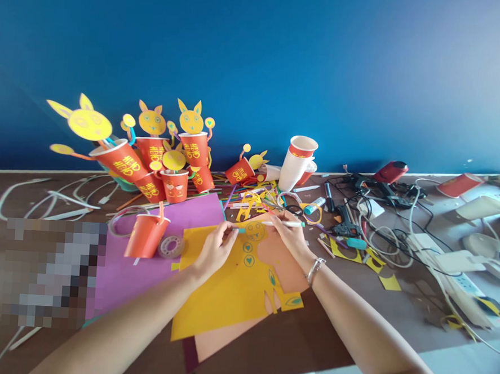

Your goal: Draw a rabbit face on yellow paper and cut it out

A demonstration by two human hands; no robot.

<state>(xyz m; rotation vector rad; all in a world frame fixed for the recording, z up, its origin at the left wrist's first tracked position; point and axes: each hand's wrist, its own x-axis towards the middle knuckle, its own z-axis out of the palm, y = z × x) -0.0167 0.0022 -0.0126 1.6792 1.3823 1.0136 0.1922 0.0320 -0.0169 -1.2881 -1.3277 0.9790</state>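
Note:
My right hand [288,233] is closed around a white marker [292,224], which lies nearly level above the paper. In the fingertips of my left hand [220,243] is a small teal piece that looks like the marker's cap [240,230]. Both hands are over a yellow sheet [209,303]. On it are a drawn animal face [255,231], two circles with teal hearts and leaf-like ear shapes near the right edge. Peach paper [289,268] with cut-out curves lies by my right wrist.
A red paper cup [145,237] and a tape roll [171,246] stand on purple paper [117,283] at left. Several red cups with yellow animal heads [191,121] crowd behind. A white cup stack [297,164] stands at back; glue gun [347,220], cables and a power strip [464,282] lie right.

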